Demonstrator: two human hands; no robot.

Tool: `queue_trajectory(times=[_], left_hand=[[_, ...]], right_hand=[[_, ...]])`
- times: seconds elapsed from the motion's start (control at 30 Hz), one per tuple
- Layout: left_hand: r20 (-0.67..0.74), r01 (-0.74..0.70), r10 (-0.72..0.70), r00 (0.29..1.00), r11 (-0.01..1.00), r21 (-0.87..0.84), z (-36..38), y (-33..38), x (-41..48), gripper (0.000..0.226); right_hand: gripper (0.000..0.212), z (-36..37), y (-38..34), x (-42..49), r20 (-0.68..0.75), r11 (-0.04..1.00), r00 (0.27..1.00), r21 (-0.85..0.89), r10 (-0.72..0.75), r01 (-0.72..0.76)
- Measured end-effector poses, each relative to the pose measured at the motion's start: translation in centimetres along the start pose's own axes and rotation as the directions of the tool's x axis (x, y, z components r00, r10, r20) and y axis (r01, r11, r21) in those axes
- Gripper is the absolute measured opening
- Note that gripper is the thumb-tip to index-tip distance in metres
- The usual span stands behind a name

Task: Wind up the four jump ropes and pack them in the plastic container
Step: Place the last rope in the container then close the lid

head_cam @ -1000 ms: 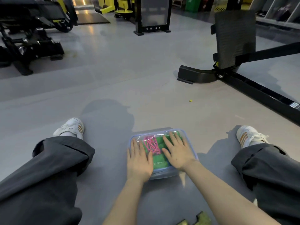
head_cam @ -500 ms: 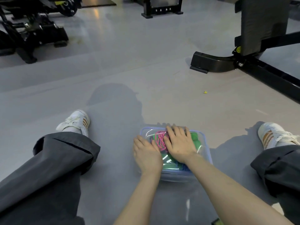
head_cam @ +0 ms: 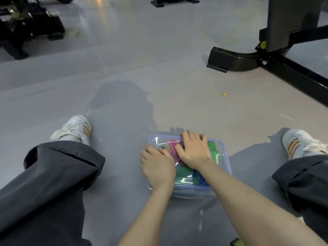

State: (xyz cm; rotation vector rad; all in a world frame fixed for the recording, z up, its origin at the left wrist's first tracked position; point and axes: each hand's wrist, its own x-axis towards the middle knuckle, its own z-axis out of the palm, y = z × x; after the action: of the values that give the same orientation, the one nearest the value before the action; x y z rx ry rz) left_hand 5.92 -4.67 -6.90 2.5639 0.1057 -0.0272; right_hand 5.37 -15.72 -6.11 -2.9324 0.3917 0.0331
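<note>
Two hands in the head view: the left hand (head_cam: 158, 167) rests palm-down on the near-left of the clear lid (head_cam: 157, 141) of the plastic container (head_cam: 225, 158), fingers relaxed and gripping nothing. The right hand (head_cam: 194, 151) presses flat on the lid's middle, fingers straight to the far rim, holding nothing. The container sits on the grey floor (head_cam: 124, 77) between spread legs in dark trousers (head_cam: 53, 174) and white sneakers (head_cam: 74, 128); inside show a pink jump rope (head_cam: 171, 148), a green jump rope (head_cam: 183, 172) and a blue jump rope (head_cam: 201, 180), with a black machine base (head_cam: 230, 59) and a yellow scrap (head_cam: 224, 94) well apart.
</note>
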Motion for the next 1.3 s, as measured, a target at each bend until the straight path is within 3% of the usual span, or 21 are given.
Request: queue_trajectory(times=[0.13,0.2,0.3,0.37,0.43,0.7,0.83,0.97,1.3], left_hand=[[0.037,-0.064,0.063,0.997,0.998,0.021,-0.1,-0.3,0.0,0.055],[-0.017,-0.284,0.286,0.958,0.956,0.077,0.3,-1.4,-0.7,0.054],[0.200,-0.674,0.664,0.720,0.738,-0.023,-1.0,-3.1,-1.5,0.076],[0.387,-0.783,0.729,0.565,0.622,-0.027,-2.3,-3.6,-1.1,0.108],[0.472,-0.846,0.730,0.494,0.529,0.067,-3.0,-3.8,-0.8,0.127],[0.511,-0.854,0.694,0.507,0.483,0.190,-2.7,-3.5,-1.0,0.136],[0.530,-0.856,0.678,0.510,0.459,0.237,-2.2,-3.7,-1.1,0.128],[0.541,-0.851,0.666,0.514,0.478,0.220,-1.4,-3.8,-1.4,0.116],[0.474,-0.824,0.688,0.550,0.538,0.175,-2.3,-3.9,-2.8,0.123]], right_hand=[[0.069,-0.1,0.3,0.1,-0.007,0.998,1.000,0.058,-0.029,0.029],[0.070,-0.2,0.4,-0.1,0.002,0.996,0.999,0.078,-0.044,0.044],[0.064,-0.8,0.3,-0.3,0.052,0.993,0.997,0.107,-0.051,0.045],[0.051,-1.1,0.4,-0.2,0.092,0.991,0.994,0.125,-0.061,0.049],[0.040,-1.5,0.7,-0.3,0.133,0.988,0.988,0.142,-0.075,0.056],[0.044,-1.7,1.0,-0.2,0.169,0.986,0.981,0.149,-0.097,0.072],[0.042,-1.3,1.1,-0.2,0.146,0.987,0.985,0.144,-0.096,0.075],[0.041,-1.0,1.0,-0.2,0.121,0.987,0.987,0.137,-0.103,0.086],[0.043,-2.2,0.7,-0.9,0.217,0.987,0.973,0.154,-0.084,0.051]])
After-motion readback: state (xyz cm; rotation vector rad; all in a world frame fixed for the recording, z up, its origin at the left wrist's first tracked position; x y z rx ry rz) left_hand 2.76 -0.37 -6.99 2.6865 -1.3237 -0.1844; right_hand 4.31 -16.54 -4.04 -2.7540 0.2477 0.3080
